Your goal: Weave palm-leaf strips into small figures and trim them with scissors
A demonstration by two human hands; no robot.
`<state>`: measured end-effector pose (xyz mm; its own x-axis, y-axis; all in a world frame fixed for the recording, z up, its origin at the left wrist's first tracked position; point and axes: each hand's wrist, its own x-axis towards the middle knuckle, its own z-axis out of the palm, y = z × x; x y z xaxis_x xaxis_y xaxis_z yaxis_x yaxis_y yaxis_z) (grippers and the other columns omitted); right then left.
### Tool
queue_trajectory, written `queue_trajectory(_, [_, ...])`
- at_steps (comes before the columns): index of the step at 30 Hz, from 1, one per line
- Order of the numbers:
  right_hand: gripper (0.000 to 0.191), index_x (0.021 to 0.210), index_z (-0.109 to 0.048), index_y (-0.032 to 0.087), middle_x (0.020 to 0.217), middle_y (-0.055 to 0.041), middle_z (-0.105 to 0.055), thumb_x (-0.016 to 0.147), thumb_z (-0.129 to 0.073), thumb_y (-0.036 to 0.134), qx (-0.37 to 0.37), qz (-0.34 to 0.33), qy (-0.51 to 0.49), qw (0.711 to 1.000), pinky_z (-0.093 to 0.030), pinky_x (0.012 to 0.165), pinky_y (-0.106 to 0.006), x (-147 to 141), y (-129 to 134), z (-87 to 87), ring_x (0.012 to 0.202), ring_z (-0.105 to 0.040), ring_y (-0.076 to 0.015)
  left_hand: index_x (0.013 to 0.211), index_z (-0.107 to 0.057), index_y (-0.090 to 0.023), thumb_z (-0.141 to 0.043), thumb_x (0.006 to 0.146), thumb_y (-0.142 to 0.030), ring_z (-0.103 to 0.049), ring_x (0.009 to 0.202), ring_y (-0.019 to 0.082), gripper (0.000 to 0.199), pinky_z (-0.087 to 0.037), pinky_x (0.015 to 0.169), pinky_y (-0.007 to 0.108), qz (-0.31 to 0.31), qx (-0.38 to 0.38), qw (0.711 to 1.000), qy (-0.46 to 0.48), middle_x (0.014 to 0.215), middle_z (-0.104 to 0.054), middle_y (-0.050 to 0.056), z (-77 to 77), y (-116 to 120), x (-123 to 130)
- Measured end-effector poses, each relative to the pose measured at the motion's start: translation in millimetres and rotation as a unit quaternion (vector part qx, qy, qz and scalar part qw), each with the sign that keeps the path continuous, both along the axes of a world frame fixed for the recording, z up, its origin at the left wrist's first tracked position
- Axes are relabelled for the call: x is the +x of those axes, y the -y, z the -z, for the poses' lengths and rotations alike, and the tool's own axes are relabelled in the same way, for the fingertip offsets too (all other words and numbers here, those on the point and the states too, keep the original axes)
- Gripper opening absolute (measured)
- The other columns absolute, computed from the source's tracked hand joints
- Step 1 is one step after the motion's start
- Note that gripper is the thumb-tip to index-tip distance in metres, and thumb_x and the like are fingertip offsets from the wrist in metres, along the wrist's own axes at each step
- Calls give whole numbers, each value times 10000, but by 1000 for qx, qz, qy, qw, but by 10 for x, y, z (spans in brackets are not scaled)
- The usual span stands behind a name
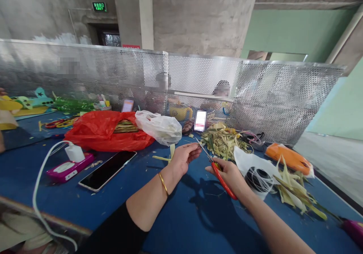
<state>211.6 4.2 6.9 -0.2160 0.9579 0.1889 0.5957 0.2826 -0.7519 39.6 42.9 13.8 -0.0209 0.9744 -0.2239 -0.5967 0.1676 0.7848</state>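
My right hand point(227, 171) grips red-handled scissors point(219, 176), with the blades pointing up and left. Their tips reach the fingertips of my left hand point(187, 154). The left fingers and thumb are drawn together in a pinch; whatever is between them is too small to make out. A gold bangle point(163, 184) circles that wrist. Behind the left hand, a pale yellow-green strip of leaf or husk point(166, 158) shows partly; I cannot tell whether the hand touches it. Beyond the blades lies a heap of dry husk scraps point(221, 142).
A red plastic bag point(99, 131), a white plastic bag point(160, 127), a phone point(109, 169) and a purple power strip point(70, 167) lie to the left. At right are a wire coil point(258, 180), husks point(295, 189) and an orange pack point(289, 158). A perforated metal screen point(195, 72) stands behind.
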Motion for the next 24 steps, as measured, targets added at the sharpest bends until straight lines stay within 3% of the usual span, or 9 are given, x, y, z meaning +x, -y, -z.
queue_trajectory(9, [327,668,-609,206,503,54,-426,738,-632,525,3,-19,9,1000,-294,491,-234,2,-5,10,497,-364,-117,721,-693,-108,-719,714,-83,-673,589,121,37,-532,553,180,13,-10,1000,-2,678,-717,62,16,-31,-39])
queue_trajectory(12, [307,682,-635,203,502,47,-465,738,-629,505,23,4,16,1000,-292,484,-235,28,-36,46,494,-399,-122,726,-695,-104,-725,715,-95,-674,588,121,33,-534,546,176,22,-13,1000,-2,690,-721,73,14,-30,-59])
queue_trajectory(18, [336,1062,-603,155,670,-19,-655,784,-557,339,0,144,126,982,-407,544,-255,105,-153,136,607,-601,-187,782,-713,-93,-686,751,-99,-686,613,127,42,-547,561,182,63,-8,998,-7,734,-733,96,-34,22,-59])
queue_trajectory(24, [374,1137,-564,161,858,-90,-715,765,-561,197,31,133,212,968,-425,657,-282,64,-159,55,813,-665,-246,833,-705,-92,-671,757,-91,-693,622,136,83,-542,555,188,107,37,990,-79,775,-740,106,-75,109,-7])
